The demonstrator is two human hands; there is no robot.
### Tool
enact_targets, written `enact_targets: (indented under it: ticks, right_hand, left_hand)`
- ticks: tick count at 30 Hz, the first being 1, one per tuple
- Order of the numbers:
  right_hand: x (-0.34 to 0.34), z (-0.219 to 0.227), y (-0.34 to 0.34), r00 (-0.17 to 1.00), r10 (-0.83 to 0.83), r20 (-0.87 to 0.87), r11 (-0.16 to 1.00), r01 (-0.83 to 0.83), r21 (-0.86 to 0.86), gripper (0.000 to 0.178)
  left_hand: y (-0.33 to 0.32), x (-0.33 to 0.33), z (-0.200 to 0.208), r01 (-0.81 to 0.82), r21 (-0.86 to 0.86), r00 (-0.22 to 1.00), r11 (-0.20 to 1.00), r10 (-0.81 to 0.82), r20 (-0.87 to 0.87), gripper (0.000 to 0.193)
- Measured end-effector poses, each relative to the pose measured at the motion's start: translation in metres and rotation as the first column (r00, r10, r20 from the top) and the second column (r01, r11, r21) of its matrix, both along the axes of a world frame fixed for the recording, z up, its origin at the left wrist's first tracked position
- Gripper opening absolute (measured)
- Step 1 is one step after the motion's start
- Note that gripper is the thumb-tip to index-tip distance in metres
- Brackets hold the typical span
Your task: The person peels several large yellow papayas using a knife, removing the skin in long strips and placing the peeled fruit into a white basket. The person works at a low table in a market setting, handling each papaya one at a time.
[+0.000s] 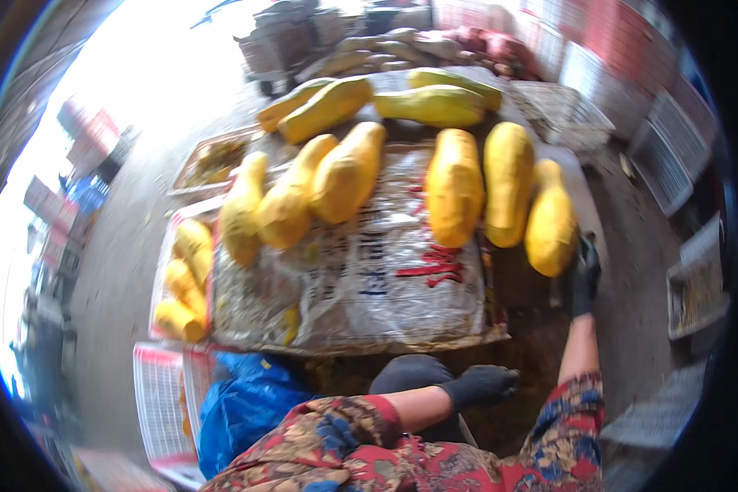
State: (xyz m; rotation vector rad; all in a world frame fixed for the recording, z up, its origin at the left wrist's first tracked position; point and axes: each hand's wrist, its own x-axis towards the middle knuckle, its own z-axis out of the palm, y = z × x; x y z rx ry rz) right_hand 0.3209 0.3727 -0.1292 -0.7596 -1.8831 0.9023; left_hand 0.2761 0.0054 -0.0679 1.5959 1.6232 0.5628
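My right hand (587,269), in a dark glove, reaches along the right side of the table. Its fingers stretch forward beside the nearest right-hand long yellow squash (551,221); whether they touch it is not clear. My left hand (477,387), gloved too, is held in front of my body with its fingers curled together, and I see nothing in it. Two more squashes (455,187) lie beside the one by my right hand. Another group of squashes (287,197) rests on the left half of the table, over printed plastic sheeting (369,279).
More squashes (430,105) lie at the table's far end. At left, a crate (157,287) holds smaller yellow pieces (187,283). A blue plastic bag (250,406) sits beside my left arm. White crates (562,115) and a pile of sacks (500,51) stand beyond.
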Motion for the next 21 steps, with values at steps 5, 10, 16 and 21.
enact_targets:
  ticks: [5, 10, 16, 21]
  right_hand:
    - [0.025, -0.041, 0.000, 0.967, 0.079, 0.242, 0.947, 0.003, -0.322, 0.027]
    - [0.027, -0.091, 0.033, 0.961, 0.195, 0.198, 0.860, -0.071, -0.505, 0.022]
    - [0.038, -0.127, 0.075, 0.965, 0.262, 0.011, 0.674, -0.175, -0.718, 0.017]
    - [0.050, -0.152, 0.069, 0.945, 0.247, -0.215, 0.571, -0.321, -0.756, 0.016]
  left_hand:
    - [0.003, 0.006, -0.016, -0.193, 0.139, 0.964, 0.971, 0.162, 0.211, 0.018]
    - [0.011, 0.012, -0.039, -0.220, 0.448, 0.970, 0.867, 0.144, 0.197, 0.017]
    - [0.000, 0.006, -0.012, -0.386, 0.401, 0.848, 0.831, 0.148, 0.509, 0.020]
    - [-0.029, -0.017, 0.024, -0.493, 0.359, 0.767, 0.792, 0.202, 0.609, 0.027]
